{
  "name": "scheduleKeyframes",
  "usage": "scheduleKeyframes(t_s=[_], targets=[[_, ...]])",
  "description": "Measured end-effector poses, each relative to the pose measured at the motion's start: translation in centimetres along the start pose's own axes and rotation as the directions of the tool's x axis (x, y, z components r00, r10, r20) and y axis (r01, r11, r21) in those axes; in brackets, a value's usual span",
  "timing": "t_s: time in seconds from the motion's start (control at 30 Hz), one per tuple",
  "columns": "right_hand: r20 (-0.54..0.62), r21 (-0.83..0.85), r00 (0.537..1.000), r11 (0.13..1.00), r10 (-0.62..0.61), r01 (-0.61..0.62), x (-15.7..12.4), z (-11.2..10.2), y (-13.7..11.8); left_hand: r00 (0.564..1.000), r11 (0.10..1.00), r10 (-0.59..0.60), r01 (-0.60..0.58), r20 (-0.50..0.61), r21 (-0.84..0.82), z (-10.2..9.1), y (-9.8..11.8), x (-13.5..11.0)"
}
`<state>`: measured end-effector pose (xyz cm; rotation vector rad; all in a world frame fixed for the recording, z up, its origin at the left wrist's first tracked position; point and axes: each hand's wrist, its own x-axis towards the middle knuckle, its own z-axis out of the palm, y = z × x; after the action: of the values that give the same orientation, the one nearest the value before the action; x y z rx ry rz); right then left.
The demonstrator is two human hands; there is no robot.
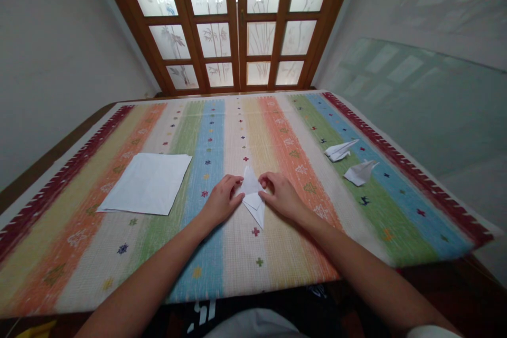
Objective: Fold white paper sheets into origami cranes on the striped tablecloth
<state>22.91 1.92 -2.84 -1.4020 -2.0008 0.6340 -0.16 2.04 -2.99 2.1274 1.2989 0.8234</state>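
Watching from the side here, and I'd call this about midway through one piece of folding. The folded paper (pixel 251 186) lies in the middle of the striped cloth (pixel 233 269), straight in front of the person, with both hands on it. Left hand (pixel 222 198) is at its 9 o'clock edge, thumb and fingers closed in on the paper; right hand (pixel 280 194) does the same at 3 o'clock, fingers curled and thumb pressed by the edge. As for what's done: over around 2 o'clock there's a white folded piece (pixel 337 151) with a long point, and a second folded piece (pixel 359 173) sits just beside it, closer to 3. Both look shaped already, to my eye. What's left, going by what's out: the one in hand looks unfinished, and the stack of paper (pixel 148 184) at 9 o'clock is flat, no folding on it that I can make out. The one in hand is plain white, narrow and kite-like, one tip toward 12 and another between 5 and 6, with layered flaps across its lower half. Can't count the layers, sorry.
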Motion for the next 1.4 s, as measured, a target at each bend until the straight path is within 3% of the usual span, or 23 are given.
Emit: scheduleKeyframes(t_s=[0.13, 0.33, 0.5, 0.67, 0.9, 1.17, 1.4], targets=[[0.003, 0.03, 0.996, 0.995, 0.094, -0.094, 0.1, -0.2, 0.0, 0.999, 1.0, -0.027, 0.027, 0.02, 0.016, 0.3, -0.2, 0.2], [0.047, 0.124, 0.994, 0.987, 0.098, -0.103, 0.3, -0.4, 0.3, 1.0, 0.998, -0.009, 0.008, -0.011, -0.058, 0.1, -0.4, 0.0], [0.059, 0.229, 0.991, 0.965, 0.12, -0.13, 0.5, -0.2, 0.6, 0.999, 0.993, -0.01, 0.013, 0.031, -0.12, -0.4, -0.3, -0.1], [0.09, 0.172, 0.996, 0.984, 0.026, -0.042, 0.5, -0.8, 0.6, 0.999, 0.994, -0.016, 0.02, 0.036, -0.108, -0.7, 0.0, -0.1], [0.177, 0.142, 0.979, 0.987, -0.102, 0.078, 0.5, -1.4, 1.4, 0.984, 0.992, 0.128, -0.124, 0.125, -0.038, -0.7, 0.0, -0.4], [0.2, 0.011, 0.975, 0.995, -0.1, 0.1, 0.3, -1.4, 0.8, 0.981, 0.99, 0.138, -0.142, 0.139, 0.02, -0.5, 0.7, -0.6], [0.196, 0.017, 0.975, 0.995, -0.101, 0.099, 0.1, -1.7, 0.6, 0.99, 0.995, 0.091, -0.094, 0.104, 0.024, -0.2, 0.6, -0.8]])
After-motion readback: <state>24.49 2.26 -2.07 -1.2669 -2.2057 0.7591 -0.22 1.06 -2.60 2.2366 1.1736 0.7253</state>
